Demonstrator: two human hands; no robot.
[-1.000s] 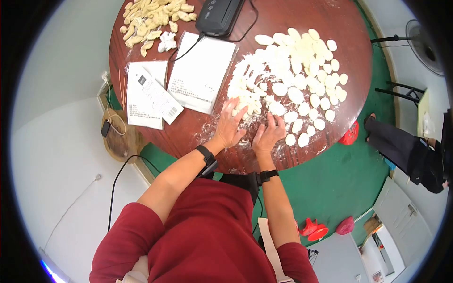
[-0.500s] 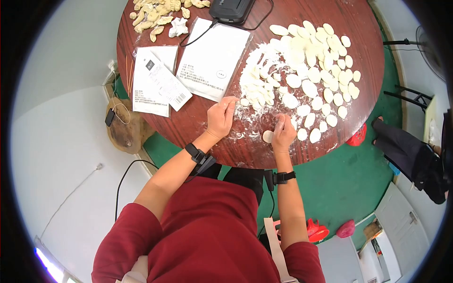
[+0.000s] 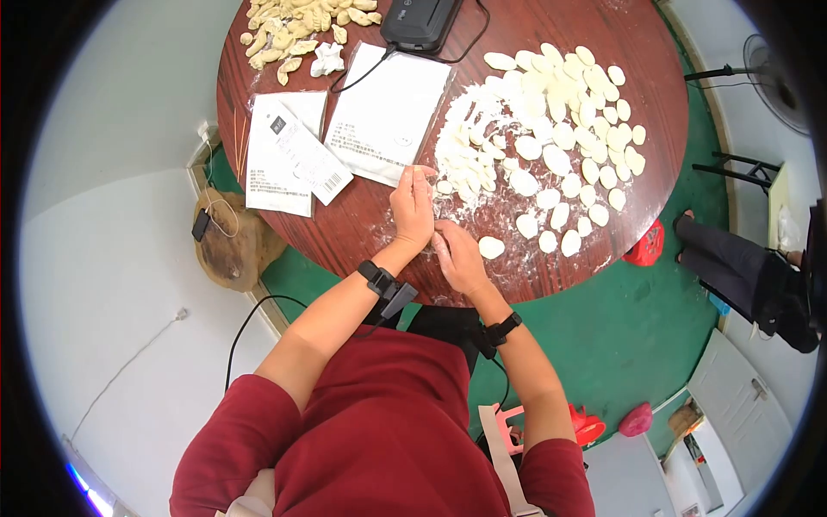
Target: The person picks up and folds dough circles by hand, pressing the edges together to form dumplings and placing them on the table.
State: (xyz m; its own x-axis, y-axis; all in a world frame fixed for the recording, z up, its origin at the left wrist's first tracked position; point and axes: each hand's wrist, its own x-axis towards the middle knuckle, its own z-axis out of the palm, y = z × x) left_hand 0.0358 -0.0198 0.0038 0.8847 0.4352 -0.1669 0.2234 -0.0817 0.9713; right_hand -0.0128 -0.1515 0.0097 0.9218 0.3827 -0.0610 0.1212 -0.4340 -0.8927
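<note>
My left hand (image 3: 413, 205) is over the floured near edge of the table, its fingers pressed together beside the small dough pieces (image 3: 465, 172). Anything inside it is hidden. My right hand (image 3: 461, 258) meets the heel of my left hand, with its fingers bent and its thumb alongside; I cannot make out whether something is between them. A flattened dough round (image 3: 492, 248) lies just right of my right hand. Farther right, many flat dough rounds (image 3: 557, 159) spread over the flour, some overlapping.
On the round wooden table (image 3: 336, 237) lie white printed packets (image 3: 388, 108), a black device (image 3: 420, 21) with a cable, and shaped dough pieces (image 3: 297, 30) at the far left. A wooden stump (image 3: 233, 246) stands left. Another person's legs (image 3: 719, 246) show at right.
My right hand has moved left, away from the dough round, to my left hand. The round now shows whole. My left hand has turned, its fingers pointing more straight ahead.
</note>
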